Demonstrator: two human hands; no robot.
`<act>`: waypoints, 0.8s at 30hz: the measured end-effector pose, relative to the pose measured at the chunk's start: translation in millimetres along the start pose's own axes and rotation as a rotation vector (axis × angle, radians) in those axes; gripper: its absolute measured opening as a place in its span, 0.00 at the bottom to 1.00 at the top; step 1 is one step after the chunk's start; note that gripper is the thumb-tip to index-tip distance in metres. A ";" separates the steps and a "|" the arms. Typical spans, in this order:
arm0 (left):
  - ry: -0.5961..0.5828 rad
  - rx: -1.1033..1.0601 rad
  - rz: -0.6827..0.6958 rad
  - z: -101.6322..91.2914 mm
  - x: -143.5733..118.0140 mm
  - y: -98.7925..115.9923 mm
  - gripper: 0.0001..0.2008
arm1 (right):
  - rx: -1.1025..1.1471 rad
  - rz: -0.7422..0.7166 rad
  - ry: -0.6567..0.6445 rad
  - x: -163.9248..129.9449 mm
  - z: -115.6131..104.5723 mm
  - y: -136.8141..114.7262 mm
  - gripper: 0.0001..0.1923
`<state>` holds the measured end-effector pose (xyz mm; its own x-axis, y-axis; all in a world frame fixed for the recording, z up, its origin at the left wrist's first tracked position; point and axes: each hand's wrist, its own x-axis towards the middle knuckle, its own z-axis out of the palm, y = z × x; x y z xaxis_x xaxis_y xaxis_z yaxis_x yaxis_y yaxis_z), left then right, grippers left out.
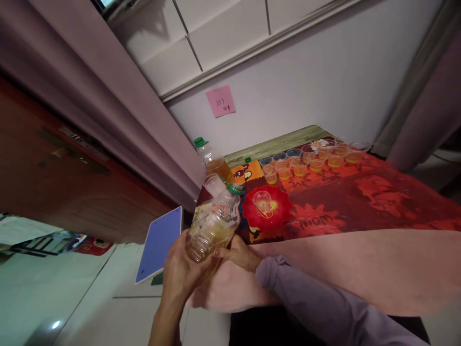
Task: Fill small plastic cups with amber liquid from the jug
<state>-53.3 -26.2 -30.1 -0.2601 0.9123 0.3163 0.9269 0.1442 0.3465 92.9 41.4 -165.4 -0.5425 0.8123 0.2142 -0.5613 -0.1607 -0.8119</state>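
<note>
A clear plastic bottle (212,226) of pale yellow liquid leans to the right over the table's near left corner. My left hand (183,264) is wrapped around its lower part. On the bottle's right side rests my right hand (239,252), thumb against the plastic and its other fingers partly hidden behind. Green shows at the bottle's neck; whether a cap covers it I cannot tell. Just right of the neck, a red scalloped plate (248,211) holds a small clear cup (262,203). Behind the bottle are a clear cup (213,184) and a second, green-capped bottle (218,166) of amber liquid.
Rows of clear plastic cups (298,166), several with yellow-orange liquid, stand along the table's back. A loose green cap (248,159) lies near them. The table has a red patterned cover (345,202) and pink cloth (324,269) in front. A blue board (160,245) is at left.
</note>
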 end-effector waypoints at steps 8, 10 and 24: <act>-0.039 0.206 0.024 -6.7 5.0 3.6 0.43 | 0.104 0.207 -0.080 -5.5 -1.6 -3.3 0.45; -0.060 0.232 0.032 -7.4 6.6 5.4 0.42 | 0.142 0.208 -0.068 -5.2 0.0 -0.7 0.46; -0.085 0.346 0.100 -5.7 16.8 19.7 0.42 | 0.285 0.192 -0.049 -3.0 2.3 1.8 0.45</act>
<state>-40.9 -10.2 -12.9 -0.1535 0.9550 0.2537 0.9870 0.1603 -0.0065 92.1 37.4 -166.2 -0.6805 0.7253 0.1042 -0.5944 -0.4632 -0.6574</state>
